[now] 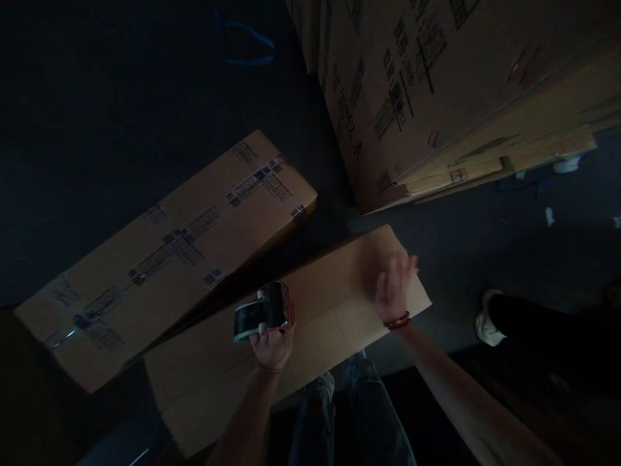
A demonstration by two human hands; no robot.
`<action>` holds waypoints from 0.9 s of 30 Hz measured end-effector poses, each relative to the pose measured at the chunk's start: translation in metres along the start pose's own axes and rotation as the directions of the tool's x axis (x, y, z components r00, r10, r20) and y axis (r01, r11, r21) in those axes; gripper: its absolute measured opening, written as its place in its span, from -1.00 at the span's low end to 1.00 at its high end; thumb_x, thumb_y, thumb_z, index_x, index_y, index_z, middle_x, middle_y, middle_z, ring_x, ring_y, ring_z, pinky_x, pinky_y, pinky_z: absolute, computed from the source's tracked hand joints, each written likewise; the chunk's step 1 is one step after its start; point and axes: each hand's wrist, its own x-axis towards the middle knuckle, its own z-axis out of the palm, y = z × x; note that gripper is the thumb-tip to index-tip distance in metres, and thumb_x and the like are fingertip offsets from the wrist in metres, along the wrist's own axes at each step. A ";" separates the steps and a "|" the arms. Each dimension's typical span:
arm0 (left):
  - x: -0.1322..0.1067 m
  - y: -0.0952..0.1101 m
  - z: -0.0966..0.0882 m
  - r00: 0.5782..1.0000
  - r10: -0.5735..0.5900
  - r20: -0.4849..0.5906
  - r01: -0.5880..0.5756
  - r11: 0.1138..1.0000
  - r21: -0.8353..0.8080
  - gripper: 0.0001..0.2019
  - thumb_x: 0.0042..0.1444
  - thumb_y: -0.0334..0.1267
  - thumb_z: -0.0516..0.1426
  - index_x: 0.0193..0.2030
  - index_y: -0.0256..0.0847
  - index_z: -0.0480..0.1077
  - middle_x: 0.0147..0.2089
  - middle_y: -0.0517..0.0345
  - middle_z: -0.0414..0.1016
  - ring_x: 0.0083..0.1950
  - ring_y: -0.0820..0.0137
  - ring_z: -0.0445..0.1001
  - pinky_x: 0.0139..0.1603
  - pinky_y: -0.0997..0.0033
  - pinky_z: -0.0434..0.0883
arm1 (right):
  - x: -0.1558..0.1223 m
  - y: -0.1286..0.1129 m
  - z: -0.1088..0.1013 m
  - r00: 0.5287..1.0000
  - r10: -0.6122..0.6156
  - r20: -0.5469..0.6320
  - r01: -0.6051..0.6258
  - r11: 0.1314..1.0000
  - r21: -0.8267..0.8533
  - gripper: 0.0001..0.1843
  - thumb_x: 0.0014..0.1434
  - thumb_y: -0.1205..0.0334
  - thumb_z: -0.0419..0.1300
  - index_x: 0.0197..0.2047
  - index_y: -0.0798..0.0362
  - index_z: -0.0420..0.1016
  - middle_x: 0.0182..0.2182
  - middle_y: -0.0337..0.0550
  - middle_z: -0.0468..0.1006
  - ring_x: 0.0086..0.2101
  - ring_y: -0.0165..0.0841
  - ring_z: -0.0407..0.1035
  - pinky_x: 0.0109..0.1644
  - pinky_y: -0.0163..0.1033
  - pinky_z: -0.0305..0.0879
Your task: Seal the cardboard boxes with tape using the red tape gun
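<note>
My left hand (273, 349) is closed around a packing tape dispenser (276, 305), which carries a dark roll of tape. It holds the dispenser over the middle of a long plain cardboard box (325, 317) lying in front of my legs. Toward that box's right end, my right hand (395, 285) hovers over or touches the cardboard. Motion blurs its fingers, so contact and grip are unclear. A bracelet circles the right wrist.
A second long cardboard box (194, 246), taped and printed, lies beyond the plain one. Large printed cartons (412, 84) stand at upper right. A blue strap (250, 61) lies on the floor. Another person's shoe (490, 318) shows at right, near white scraps (549, 217).
</note>
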 end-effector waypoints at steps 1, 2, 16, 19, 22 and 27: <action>0.002 -0.003 -0.007 0.996 0.058 -0.062 -0.057 0.998 0.016 -0.62 0.17 -0.32 -0.14 0.01 0.03 0.37 -0.37 -0.03 0.31 -0.22 0.21 0.32 -0.11 0.02 0.19 | -0.001 -0.011 0.001 0.983 -0.121 0.138 0.122 0.993 -0.001 -0.43 0.22 0.19 -0.18 0.28 0.05 -0.21 0.22 -0.01 -0.02 0.21 -0.11 -0.22 0.22 0.15 -0.19; 0.001 -0.006 -0.018 0.981 0.134 -0.141 -0.132 0.991 0.023 -0.61 0.15 -0.35 -0.11 0.03 0.02 0.36 -0.38 -0.01 0.30 -0.24 0.24 0.32 -0.15 0.09 0.21 | -0.002 -0.019 0.003 0.943 -0.213 0.257 0.219 0.976 0.004 -0.43 0.22 0.17 -0.18 0.28 0.01 -0.19 0.24 -0.09 -0.01 0.22 -0.15 -0.22 0.24 0.13 -0.23; -0.006 0.004 -0.086 0.950 0.294 -0.107 -0.271 0.600 -0.752 -0.61 0.02 0.09 0.02 -0.47 -0.22 0.36 -0.53 0.17 0.37 -0.44 0.41 0.33 -0.42 0.43 0.32 | 0.004 -0.018 0.004 0.808 -0.322 0.494 0.356 0.934 0.026 -0.39 0.24 0.14 -0.22 0.30 0.14 -0.28 0.28 -0.13 -0.16 0.25 -0.22 -0.35 0.29 0.05 -0.33; 0.011 0.011 -0.049 0.951 0.298 -0.077 -0.254 0.617 -0.744 -0.64 0.02 0.05 0.04 -0.43 -0.22 0.42 -0.49 0.14 0.43 -0.40 0.39 0.38 -0.38 0.42 0.35 | 0.007 -0.011 -0.005 0.769 -0.382 0.513 0.297 0.924 0.243 -0.46 0.25 0.17 -0.23 0.28 0.09 -0.13 0.26 -0.12 -0.05 0.24 -0.22 -0.26 0.28 0.07 -0.30; 0.011 0.006 -0.034 0.946 0.318 -0.071 -0.257 0.594 -0.762 -0.64 0.01 0.06 0.05 -0.32 -0.20 0.44 -0.38 0.12 0.48 -0.28 0.35 0.40 -0.25 0.37 0.37 | 0.007 -0.008 -0.024 0.820 -0.248 0.516 -0.084 0.840 0.536 -0.53 0.26 0.09 -0.24 0.09 0.09 0.27 0.07 -0.04 0.32 0.07 -0.27 0.16 0.17 -0.05 0.04; 0.006 0.004 -0.041 0.961 0.271 -0.062 -0.225 0.624 -0.748 -0.62 0.01 0.09 0.04 -0.42 -0.21 0.46 -0.42 0.10 0.48 -0.32 0.35 0.40 -0.33 0.40 0.37 | -0.012 -0.031 -0.042 0.570 -0.138 0.810 -0.707 0.418 0.570 -0.51 0.07 -0.20 0.02 -0.36 0.10 0.43 -0.47 -0.19 0.47 -0.45 -0.42 0.31 -0.34 -0.30 0.25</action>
